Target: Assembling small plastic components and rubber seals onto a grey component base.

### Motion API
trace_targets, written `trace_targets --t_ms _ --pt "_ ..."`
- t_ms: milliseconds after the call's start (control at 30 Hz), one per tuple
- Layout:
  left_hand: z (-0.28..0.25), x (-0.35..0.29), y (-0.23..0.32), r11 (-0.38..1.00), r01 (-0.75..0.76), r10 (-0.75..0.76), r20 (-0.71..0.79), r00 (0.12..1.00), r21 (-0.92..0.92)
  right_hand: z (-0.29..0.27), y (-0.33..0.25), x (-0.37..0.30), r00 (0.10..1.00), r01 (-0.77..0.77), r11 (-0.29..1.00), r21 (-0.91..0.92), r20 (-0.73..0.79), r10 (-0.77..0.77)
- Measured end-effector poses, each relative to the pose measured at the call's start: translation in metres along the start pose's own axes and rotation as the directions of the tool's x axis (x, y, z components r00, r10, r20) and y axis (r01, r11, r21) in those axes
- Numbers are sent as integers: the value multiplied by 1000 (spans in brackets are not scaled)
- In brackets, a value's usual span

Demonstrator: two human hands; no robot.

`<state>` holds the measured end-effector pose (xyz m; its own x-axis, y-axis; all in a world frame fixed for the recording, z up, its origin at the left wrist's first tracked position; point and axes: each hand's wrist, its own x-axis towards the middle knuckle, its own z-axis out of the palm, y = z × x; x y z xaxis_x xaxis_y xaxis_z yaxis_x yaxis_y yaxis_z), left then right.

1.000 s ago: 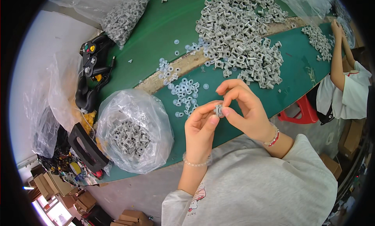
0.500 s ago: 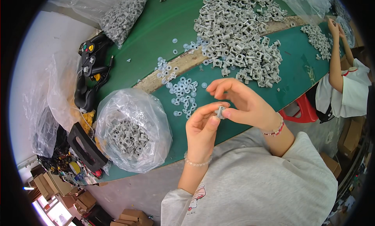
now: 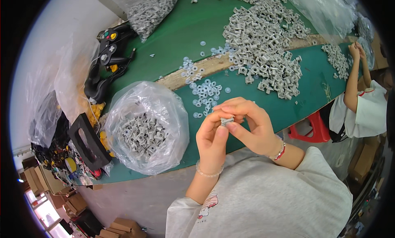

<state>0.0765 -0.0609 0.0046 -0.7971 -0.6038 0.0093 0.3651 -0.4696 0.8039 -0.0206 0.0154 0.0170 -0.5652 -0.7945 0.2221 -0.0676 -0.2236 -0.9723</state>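
A small grey plastic part (image 3: 226, 121) is pinched between the fingertips of both hands, above the near edge of the table. My left hand (image 3: 212, 143) grips it from the left with thumb and fingers. My right hand (image 3: 253, 127) closes on it from the right, its fingers arched over the top. Just beyond the hands lie scattered pale blue rubber rings (image 3: 207, 90). A large heap of similar grey plastic parts (image 3: 263, 48) spreads across the far middle of the table. To the left stands an open clear plastic bag (image 3: 181, 114) with more grey parts inside.
Black game controllers (image 3: 109, 53) with a cable lie at the left, near a black frame-like piece (image 3: 88, 143). A filled bag of grey parts (image 3: 152, 11) sits at the back. A co-worker's arms (image 3: 354, 69) reach over a smaller heap (image 3: 336, 59) at right, behind a red stool (image 3: 312, 129).
My right hand's fingers have come down from a raised position and closed over the grey part. The view has shifted, so the table things appear farther right.
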Motion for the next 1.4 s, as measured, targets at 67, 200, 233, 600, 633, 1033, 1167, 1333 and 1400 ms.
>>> trace_targets --t_ms 67,200,233,600,633,1033,1167,1333,1400 --pt "-3 -4 3 989 -70 73 -15 997 132 6 0 4 994 108 979 -175 34 -104" --pt "-8 -13 15 965 -129 171 -175 969 229 23 -13 5 997 -45 995 -90 60 51" --pt "-11 -15 21 980 -129 155 -175 972 154 28 -14 6 995 -49 995 -89 76 56" --pt "-39 -43 55 948 -157 214 -191 958 276 75 -20 3 977 44 978 -205 215 1" --pt "-40 -44 59 940 -179 239 -188 953 289 76 -19 3 979 -43 991 -129 195 68" --pt "-47 -55 100 613 -205 457 -131 880 763 48 -16 14 977 164 921 -355 188 -102" --pt "-65 -44 112 231 -79 601 -78 795 970 2 17 11 966 242 519 -820 151 -211" --pt "-75 -43 129 -207 -110 535 207 819 972 3 42 13 971 226 559 -798 142 -190" --pt "-60 -41 127 -207 -113 475 201 857 972 -3 43 13 968 239 559 -794 150 -201"
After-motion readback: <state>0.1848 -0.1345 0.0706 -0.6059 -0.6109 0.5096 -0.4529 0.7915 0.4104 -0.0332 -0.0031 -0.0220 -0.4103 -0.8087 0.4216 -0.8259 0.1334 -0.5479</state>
